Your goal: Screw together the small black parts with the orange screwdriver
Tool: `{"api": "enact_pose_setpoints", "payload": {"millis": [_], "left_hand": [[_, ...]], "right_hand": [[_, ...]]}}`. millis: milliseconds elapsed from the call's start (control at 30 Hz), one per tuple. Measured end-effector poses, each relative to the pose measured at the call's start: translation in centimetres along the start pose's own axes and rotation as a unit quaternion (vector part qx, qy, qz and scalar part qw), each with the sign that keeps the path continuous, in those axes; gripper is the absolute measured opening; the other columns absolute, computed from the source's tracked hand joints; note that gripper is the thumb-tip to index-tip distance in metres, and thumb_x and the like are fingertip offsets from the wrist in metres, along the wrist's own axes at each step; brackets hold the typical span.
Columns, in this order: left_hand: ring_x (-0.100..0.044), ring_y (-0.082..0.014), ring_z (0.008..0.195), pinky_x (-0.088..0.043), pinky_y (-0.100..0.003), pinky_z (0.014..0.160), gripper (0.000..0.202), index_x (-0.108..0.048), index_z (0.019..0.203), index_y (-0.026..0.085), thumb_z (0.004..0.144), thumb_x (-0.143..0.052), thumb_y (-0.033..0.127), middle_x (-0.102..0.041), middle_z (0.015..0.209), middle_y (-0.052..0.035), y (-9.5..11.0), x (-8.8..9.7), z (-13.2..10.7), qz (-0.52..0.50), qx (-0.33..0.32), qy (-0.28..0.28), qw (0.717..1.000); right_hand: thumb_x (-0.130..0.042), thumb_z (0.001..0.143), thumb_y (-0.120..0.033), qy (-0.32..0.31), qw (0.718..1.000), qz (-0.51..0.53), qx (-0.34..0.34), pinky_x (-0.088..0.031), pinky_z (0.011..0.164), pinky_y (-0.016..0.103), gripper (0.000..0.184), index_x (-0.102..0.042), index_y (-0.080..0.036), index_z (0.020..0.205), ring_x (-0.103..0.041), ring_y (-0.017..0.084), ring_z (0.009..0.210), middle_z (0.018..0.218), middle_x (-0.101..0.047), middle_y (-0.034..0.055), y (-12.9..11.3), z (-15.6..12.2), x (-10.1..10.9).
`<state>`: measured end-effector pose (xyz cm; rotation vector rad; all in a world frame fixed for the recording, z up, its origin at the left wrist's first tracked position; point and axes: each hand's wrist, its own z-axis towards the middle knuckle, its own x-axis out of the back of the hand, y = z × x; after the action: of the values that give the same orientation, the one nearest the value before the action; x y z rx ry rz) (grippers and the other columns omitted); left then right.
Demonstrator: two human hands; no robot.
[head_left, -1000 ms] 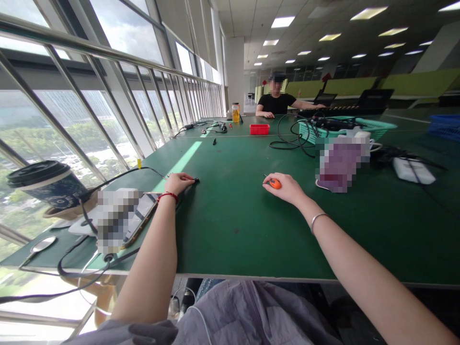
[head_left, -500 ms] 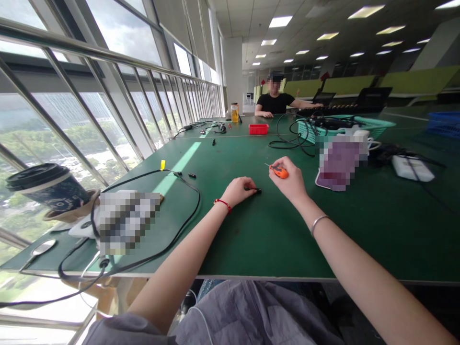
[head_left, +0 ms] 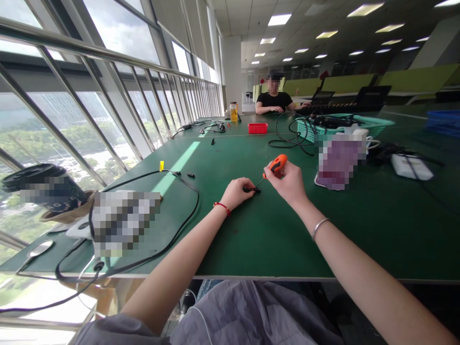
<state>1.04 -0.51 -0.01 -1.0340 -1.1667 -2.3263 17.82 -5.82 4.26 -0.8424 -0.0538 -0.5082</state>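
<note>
My right hand is closed around an orange and black screwdriver, its thin shaft slanting down to the left. The shaft's tip meets a small black part on the green table; whether it sits in a screw is too small to tell. My left hand pinches that black part and keeps it against the tabletop, fingers covering its left end. Another small black piece lies farther left, near a black cable with a yellow tag.
At left stand a lidded cup and a blurred object. To the right lie a phone, a white box and a teal basket with cables. A red tray and a jar sit farther back; a person sits opposite.
My right hand has turned the screwdriver from lying sideways in the palm to pointing down, its tip now at the black part. My left hand stays put. The person opposite has moved their arms.
</note>
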Motion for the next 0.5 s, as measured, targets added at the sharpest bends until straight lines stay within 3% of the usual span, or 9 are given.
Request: {"api": "enact_pose_setpoints", "payload": {"millis": [133, 500], "left_hand": [[-0.063, -0.0144, 0.074, -0.051, -0.026, 0.073, 0.01, -0.068, 0.078, 0.015, 0.068, -0.066, 0.017, -0.069, 0.078, -0.0026, -0.05, -0.04, -0.02, -0.023, 0.013, 0.0, 1.0], [-0.062, -0.0145, 0.074, -0.051, -0.027, 0.074, 0.009, -0.067, 0.077, 0.015, 0.069, -0.066, 0.019, -0.068, 0.078, -0.0026, -0.25, -0.11, -0.01, -0.03, 0.008, 0.0, 1.0]], "right_hand": [[-0.061, 0.075, -0.038, -0.032, 0.999, -0.031, 0.017, -0.047, 0.057, 0.028, 0.019, -0.06, -0.019, 0.074, -0.059, 0.015, 0.056, 0.067, -0.066, 0.0046, 0.01, -0.42, -0.5], [-0.059, 0.074, -0.038, -0.045, 0.997, -0.053, 0.012, -0.044, 0.055, 0.026, 0.02, -0.06, -0.018, 0.073, -0.054, 0.013, 0.053, 0.068, -0.066, 0.005, -0.39, -0.49, -0.32]]}}
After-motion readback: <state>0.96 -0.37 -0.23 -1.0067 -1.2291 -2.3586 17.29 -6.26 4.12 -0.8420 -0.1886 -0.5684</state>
